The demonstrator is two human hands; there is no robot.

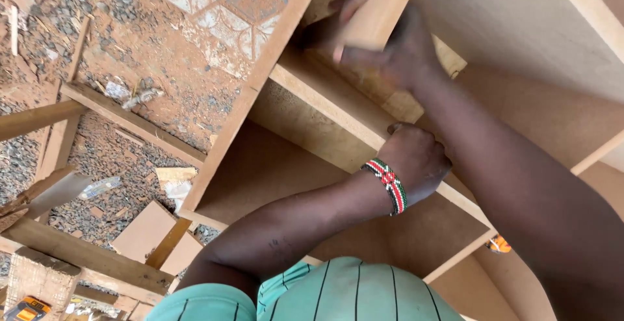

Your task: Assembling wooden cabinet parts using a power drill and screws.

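Striped green shirt front (338,292) sits closest, right under the camera. Past it, both forearms reach into the pale brown fibreboard cabinet carcass (273,165). Left hand (416,162), beaded red, white and green bracelet (388,184) at the wrist, is curled into a fist over the edge of the cabinet's inner divider board (325,100); fingers pressed together, gripping that edge as far as I can tell. Farther on, right hand (396,48) has its fingers wrapped around a small tan wooden block (376,15), held against the divider near the side panel. Block looks light, stiff, rough-sawn, not slippery; best gripped across its flat faces, as now. Divider judged rigid but thin, so its edge is the sensible hold. Beyond: gravel ground (110,152) with timber offcuts (130,123) and patterned sheet (221,9).
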